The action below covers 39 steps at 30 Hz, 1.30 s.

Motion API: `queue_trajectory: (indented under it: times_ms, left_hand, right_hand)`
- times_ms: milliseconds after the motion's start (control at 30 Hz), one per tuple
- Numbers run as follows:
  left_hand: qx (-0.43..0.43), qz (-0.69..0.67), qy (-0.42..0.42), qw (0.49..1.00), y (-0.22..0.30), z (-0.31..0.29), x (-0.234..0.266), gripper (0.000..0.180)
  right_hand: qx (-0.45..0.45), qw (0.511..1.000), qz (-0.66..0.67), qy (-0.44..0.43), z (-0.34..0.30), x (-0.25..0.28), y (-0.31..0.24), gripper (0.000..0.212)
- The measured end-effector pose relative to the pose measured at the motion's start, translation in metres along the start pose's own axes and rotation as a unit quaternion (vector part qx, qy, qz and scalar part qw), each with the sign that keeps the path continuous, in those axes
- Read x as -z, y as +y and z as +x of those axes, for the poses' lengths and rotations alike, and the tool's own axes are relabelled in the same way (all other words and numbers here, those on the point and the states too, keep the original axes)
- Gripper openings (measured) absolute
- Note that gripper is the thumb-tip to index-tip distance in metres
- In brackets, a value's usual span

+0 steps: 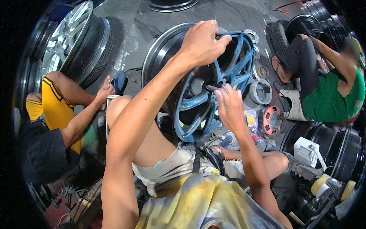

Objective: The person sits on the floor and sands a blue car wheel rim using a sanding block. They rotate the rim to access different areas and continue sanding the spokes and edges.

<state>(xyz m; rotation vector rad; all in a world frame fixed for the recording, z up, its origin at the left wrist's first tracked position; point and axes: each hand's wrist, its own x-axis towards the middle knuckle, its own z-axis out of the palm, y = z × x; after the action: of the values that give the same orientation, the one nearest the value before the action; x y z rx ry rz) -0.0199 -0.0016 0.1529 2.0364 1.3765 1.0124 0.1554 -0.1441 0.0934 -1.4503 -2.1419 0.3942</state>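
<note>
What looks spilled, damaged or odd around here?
Pale smears stain the dark floor left of the wheel, perhaps a dried spill. The wheel's blue colouring also looks streaky and uneven. Nothing else clearly stands out.

One blue-spoked wheel [195,101], two co-workers [335,97], one red-rimmed disc [267,121]

Both arms [146,97] bend, the left hand [204,42] farther forward than the right hand [231,108], whose fingers [221,96] curl.

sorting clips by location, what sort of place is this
Probably a wheel repair workshop: a blue wheel in the middle, a silver wheel at left, and dark rims at lower right.
</note>
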Motion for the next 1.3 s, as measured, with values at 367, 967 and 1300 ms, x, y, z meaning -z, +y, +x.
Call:
queue_trajectory:
  times_ms: [367, 967, 1300]
  left_hand:
    - [0.032, -0.016, -0.018, 0.999, -0.015, 0.011, 0.013, 0.044]
    - [0.045, -0.034, -0.015, 0.998, -0.009, 0.005, 0.006, 0.042]
    - [0.058, -0.014, -0.016, 0.998, 0.008, 0.002, 0.001, 0.043]
  right_hand:
    - [-0.027, 0.999, 0.024, 0.037, -0.021, 0.029, 0.006, 0.017]
    - [0.003, 0.998, 0.051, 0.039, 0.003, 0.002, -0.033, 0.016]
    - [0.011, 0.999, -0.019, -0.024, 0.001, 0.018, -0.031, 0.017]
